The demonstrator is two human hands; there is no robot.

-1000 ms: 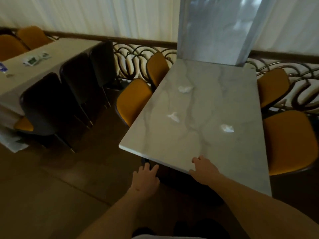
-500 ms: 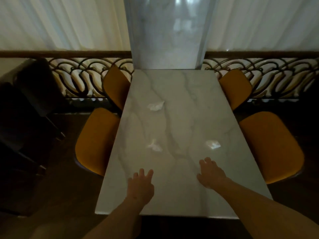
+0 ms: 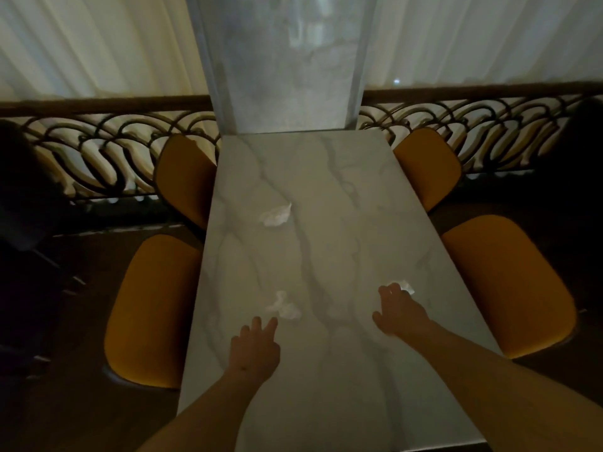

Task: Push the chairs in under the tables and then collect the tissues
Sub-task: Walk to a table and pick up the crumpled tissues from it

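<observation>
Tissues: one (image 3: 276, 215) lies mid-table (image 3: 342, 197), one (image 3: 283, 306) just beyond my left hand (image 3: 255, 349), fingers spread flat. My right hand (image 3: 398, 310), open palm down, covers the third (image 3: 404, 285).

Both bare forearms are reaching forward from the bottom of the view, palms facing down. The left hand (image 3: 253, 349) is lying open with its fingers (image 3: 270, 323) spread and pointing ahead. The right hand (image 3: 399, 313) is stretching further out, fingers loosely curled, thumb sticking out to the side.
</observation>
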